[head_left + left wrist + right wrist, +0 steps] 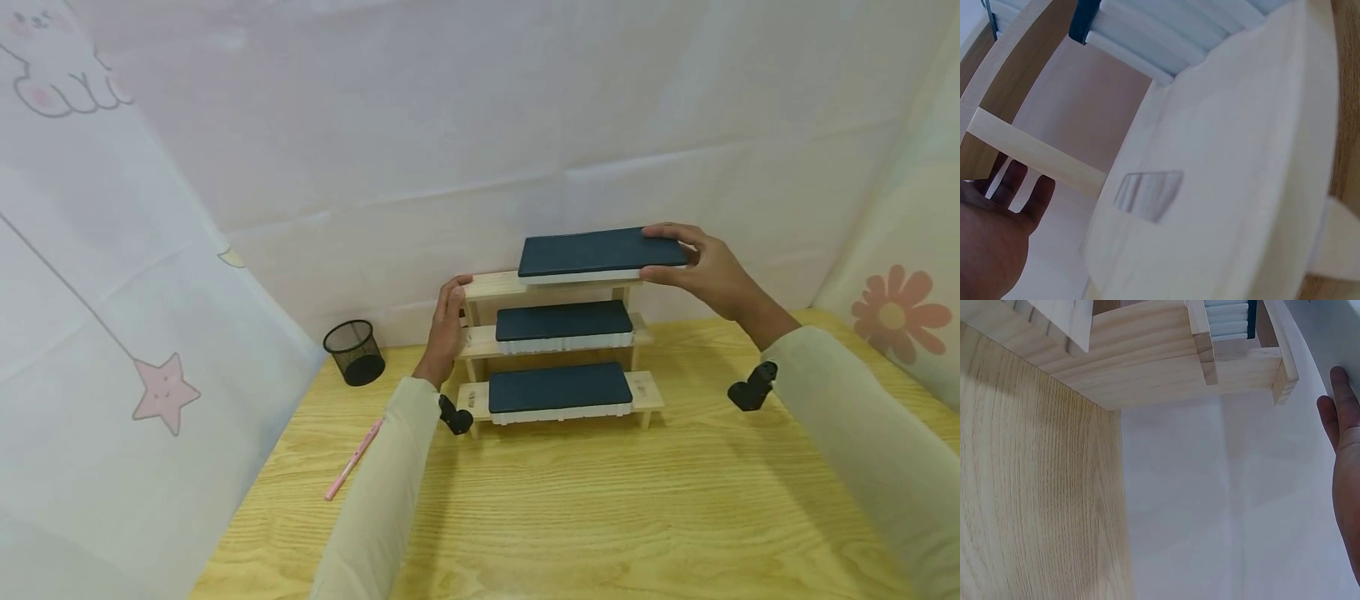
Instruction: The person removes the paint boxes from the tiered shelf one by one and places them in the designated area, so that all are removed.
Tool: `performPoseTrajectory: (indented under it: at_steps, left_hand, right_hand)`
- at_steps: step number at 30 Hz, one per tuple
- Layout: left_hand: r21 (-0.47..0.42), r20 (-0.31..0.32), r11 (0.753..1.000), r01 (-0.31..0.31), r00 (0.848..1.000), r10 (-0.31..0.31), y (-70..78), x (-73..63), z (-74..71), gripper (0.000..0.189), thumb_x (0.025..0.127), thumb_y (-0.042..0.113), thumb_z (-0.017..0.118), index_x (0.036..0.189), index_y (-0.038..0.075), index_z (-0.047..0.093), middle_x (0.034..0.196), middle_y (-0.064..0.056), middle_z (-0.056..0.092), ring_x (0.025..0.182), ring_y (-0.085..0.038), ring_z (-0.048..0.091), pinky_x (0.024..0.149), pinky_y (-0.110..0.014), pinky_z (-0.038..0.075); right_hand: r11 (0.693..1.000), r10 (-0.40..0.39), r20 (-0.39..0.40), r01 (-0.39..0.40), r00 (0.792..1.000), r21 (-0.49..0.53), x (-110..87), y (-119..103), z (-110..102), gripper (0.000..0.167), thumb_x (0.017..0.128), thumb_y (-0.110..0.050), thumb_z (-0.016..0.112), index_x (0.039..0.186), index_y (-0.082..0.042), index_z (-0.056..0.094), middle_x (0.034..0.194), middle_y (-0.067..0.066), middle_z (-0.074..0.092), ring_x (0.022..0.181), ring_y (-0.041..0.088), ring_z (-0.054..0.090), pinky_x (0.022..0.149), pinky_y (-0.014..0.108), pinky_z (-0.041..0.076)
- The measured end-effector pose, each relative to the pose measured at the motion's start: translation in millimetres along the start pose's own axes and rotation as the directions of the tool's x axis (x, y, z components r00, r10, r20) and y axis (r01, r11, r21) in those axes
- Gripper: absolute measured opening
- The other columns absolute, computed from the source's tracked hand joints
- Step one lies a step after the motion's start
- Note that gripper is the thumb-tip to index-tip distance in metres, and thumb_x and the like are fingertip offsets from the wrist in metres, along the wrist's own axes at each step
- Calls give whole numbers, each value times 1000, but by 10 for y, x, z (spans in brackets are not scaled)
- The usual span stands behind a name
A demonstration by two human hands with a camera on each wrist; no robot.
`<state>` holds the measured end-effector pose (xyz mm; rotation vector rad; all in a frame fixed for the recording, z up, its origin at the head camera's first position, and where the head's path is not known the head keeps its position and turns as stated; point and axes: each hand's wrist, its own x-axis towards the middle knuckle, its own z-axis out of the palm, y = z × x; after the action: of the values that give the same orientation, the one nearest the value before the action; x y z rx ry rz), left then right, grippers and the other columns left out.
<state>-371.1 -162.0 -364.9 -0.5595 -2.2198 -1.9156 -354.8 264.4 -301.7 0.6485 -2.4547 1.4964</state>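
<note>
A three-tier wooden stand [491, 286] holds long white boxes with flat dark blue tops. One box [564, 321] sits on the middle tier and another [558, 390] on the lowest. My right hand [705, 267] grips the right end of a third box [592, 252], thumb at its front edge and fingers over the top. That box lies over the right part of the top tier and sticks out past it, slightly tilted. With my left hand [447, 321] I hold the stand's upper left end; its fingers [1038, 200] bend in behind the side strip, thumb hidden.
A black mesh pen cup [355, 352] stands at the back left of the wood-grain table [600, 508]. A pink pen [354, 460] lies beside my left sleeve. Behind the stand hangs a pale printed cloth [420, 167].
</note>
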Motion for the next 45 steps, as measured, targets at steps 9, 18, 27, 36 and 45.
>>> performPoseTrajectory:
  at_steps: [9, 18, 27, 36, 45]
  left_hand:
    - [17, 10, 999, -34, 999, 34, -7, -18, -28, 47, 112, 38, 28, 154, 18, 35, 161, -4, 25, 144, -30, 28, 108, -62, 29]
    - [2, 10, 1000, -30, 999, 30, -16, -30, -23, 47, 112, 37, 29, 154, 17, 34, 161, -6, 25, 143, -32, 28, 109, -65, 26]
    - [18, 10, 999, -47, 999, 47, -9, -22, -16, 47, 112, 37, 28, 154, 16, 34, 161, -5, 25, 141, -30, 31, 107, -61, 29]
    - [21, 10, 999, -37, 999, 37, -5, -20, -8, 47, 112, 37, 29, 154, 17, 35, 162, -5, 25, 142, -30, 30, 110, -64, 25]
    - [28, 12, 998, -57, 998, 57, -34, -11, -23, 48, 112, 35, 27, 154, 13, 33, 161, -8, 24, 142, -31, 30, 108, -63, 26]
  right_hand:
    - [1000, 15, -3, -15, 1000, -13, -56, -22, -51, 64, 93, -30, 76, 150, -27, 48, 163, -5, 21, 151, 32, 16, 111, 64, 26]
    - [999, 25, -6, -25, 1000, -29, -109, 10, -104, 65, 92, -29, 76, 151, -26, 47, 164, -4, 20, 152, 32, 14, 112, 64, 23]
    - [998, 33, -28, -35, 999, -57, -169, 64, -209, 63, 93, -31, 74, 150, -28, 47, 163, -7, 22, 152, 29, 15, 110, 66, 25]
    - [996, 51, -55, -55, 997, -71, -286, 108, -263, 63, 95, -31, 73, 151, -28, 46, 163, -8, 21, 152, 29, 16, 108, 66, 28]
    - [994, 56, -68, -63, 996, -94, -334, 151, -334, 62, 96, -29, 71, 152, -29, 45, 163, -8, 19, 149, 37, 22, 104, 48, 41]
